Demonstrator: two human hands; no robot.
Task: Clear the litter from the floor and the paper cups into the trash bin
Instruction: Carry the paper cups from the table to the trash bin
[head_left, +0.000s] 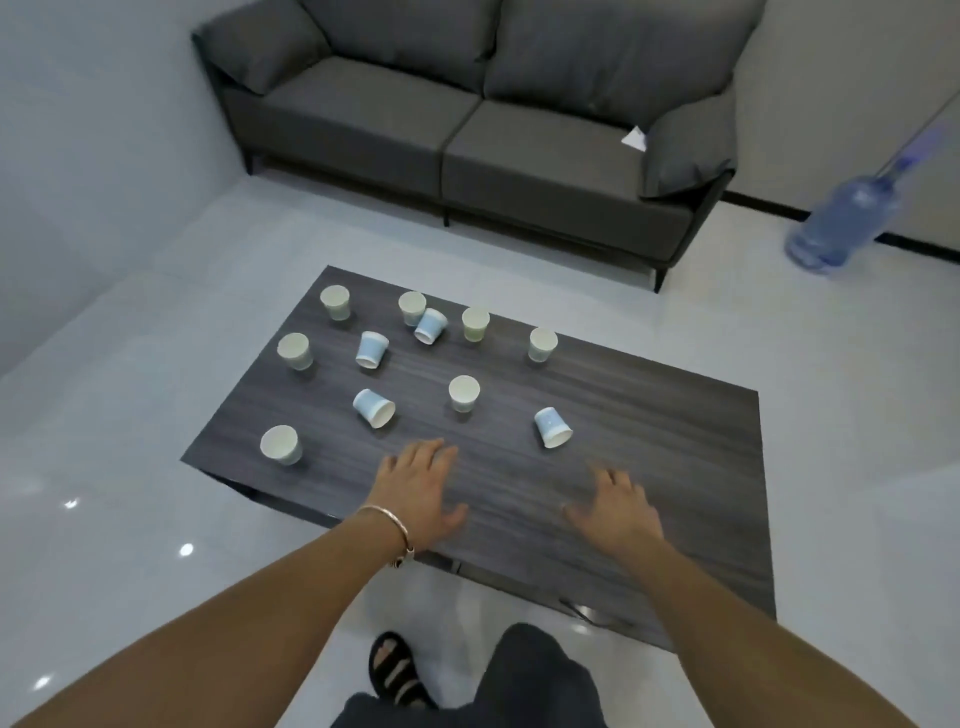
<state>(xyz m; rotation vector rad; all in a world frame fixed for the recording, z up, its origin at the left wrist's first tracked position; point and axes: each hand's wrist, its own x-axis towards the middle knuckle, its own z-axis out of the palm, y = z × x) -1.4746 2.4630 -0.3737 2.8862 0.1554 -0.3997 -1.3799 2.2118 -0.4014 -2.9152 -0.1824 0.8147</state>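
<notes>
Here the left hand (421, 488) and right hand (618, 506) hover spread wide and empty over the table (649, 415), whose scattered cups (463, 392), some lying tipped, could roll off the edge if swept carelessly, and no bin is in view.

surface (649, 467): dark grey woodgrain | paper cups (464, 393): pale green or light blue (white inside) | sofa (467, 130): charcoal | floor (130, 389): glossy white
</notes>
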